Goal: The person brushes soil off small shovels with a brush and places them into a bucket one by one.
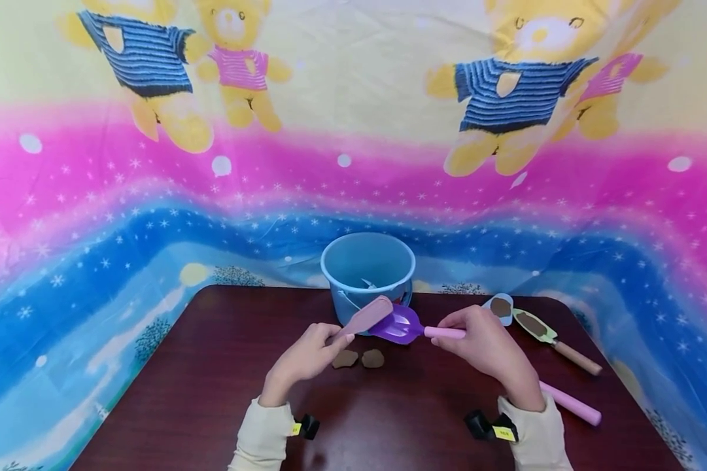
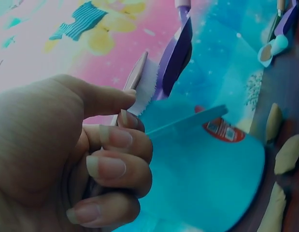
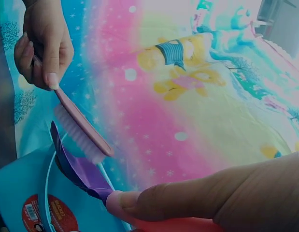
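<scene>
My left hand [image 1: 306,353] pinches the handle of a pink brush [image 1: 366,315], whose white bristles [image 3: 77,131] point down at a purple toy shovel [image 1: 405,327]. The shovel's pink handle [image 1: 444,332] is gripped between thumb and fingers of my right hand [image 1: 485,343]. Brush head and shovel blade overlap in the head view, just in front of a light blue bucket [image 1: 343,301]. A red label [image 3: 55,212] shows on the bucket's side. Two flat brown lumps [image 1: 373,358] lie on the table below the brush.
To the right lie a light blue scoop [image 1: 506,318] and a green trowel with a wooden handle [image 1: 577,357], both with brown stuff on them. A pink handle [image 1: 577,405] sticks out past my right sleeve. Printed bear cloth [image 1: 341,176] hangs behind the dark table [image 1: 224,340].
</scene>
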Motion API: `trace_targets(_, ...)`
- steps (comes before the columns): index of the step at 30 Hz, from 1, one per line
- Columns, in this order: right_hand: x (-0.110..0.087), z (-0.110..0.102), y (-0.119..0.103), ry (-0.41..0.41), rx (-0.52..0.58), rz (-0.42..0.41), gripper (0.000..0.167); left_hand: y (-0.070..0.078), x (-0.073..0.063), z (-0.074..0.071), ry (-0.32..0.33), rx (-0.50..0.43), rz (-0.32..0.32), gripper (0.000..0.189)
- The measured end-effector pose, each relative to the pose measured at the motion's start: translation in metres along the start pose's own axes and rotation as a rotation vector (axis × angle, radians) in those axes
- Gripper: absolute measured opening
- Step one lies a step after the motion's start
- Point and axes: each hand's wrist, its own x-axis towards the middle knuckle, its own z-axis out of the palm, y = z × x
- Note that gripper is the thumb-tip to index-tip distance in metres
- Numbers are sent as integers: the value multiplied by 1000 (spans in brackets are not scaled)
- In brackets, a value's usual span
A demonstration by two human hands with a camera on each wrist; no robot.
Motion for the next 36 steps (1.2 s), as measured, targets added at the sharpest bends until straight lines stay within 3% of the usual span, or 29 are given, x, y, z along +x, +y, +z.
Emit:
trace_targets(9,1,6,-3,5,-3,-2,18,6,4,13,-100,-84,4,32)
trace_targets(15,1,8,-4,3,-8,-25,20,9,7,21,-115,-79,2,27)
trace_targets(22,2,9,-6,1,-1,-49,21,11,10,28,-154,-86,33,36)
trace_targets(36,0,5,-7,-4,24,-18,20,12,8,24,-139,-32,9,33)
